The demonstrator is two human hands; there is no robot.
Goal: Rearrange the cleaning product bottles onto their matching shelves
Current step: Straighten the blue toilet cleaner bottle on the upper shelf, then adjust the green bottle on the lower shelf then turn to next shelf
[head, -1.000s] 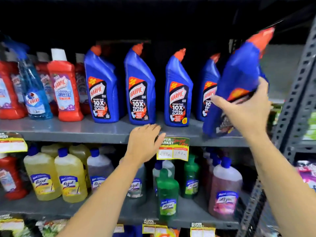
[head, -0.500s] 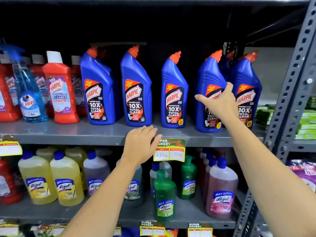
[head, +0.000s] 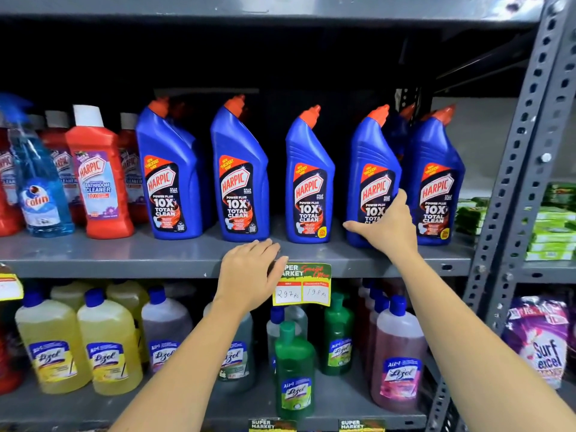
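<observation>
Several blue Harpic bottles with orange caps stand upright in a row on the grey middle shelf (head: 124, 254). My right hand (head: 386, 227) grips the lower part of the fourth blue Harpic bottle (head: 371, 163), thumb on its left side and fingers round its right. Another blue bottle (head: 436, 182) stands just right of it, with one more partly hidden behind the two. My left hand (head: 252, 271) rests flat on the shelf's front edge, below the second bottle (head: 240, 182) and third bottle (head: 308, 188), and holds nothing.
Red Harpic bathroom cleaner bottles (head: 96, 182) and a blue Colin spray (head: 40, 188) fill the shelf's left end. Yellow (head: 109, 347), green (head: 294, 369) and pink (head: 397, 353) Lizol bottles stand on the shelf below. A perforated steel upright (head: 526, 151) bounds the right side, with green packs (head: 551, 219) beyond.
A second ago my right hand held a tilted blue bottle in the air at the right. That bottle now stands at the row's right end, and the hand grips its left neighbour low down.
</observation>
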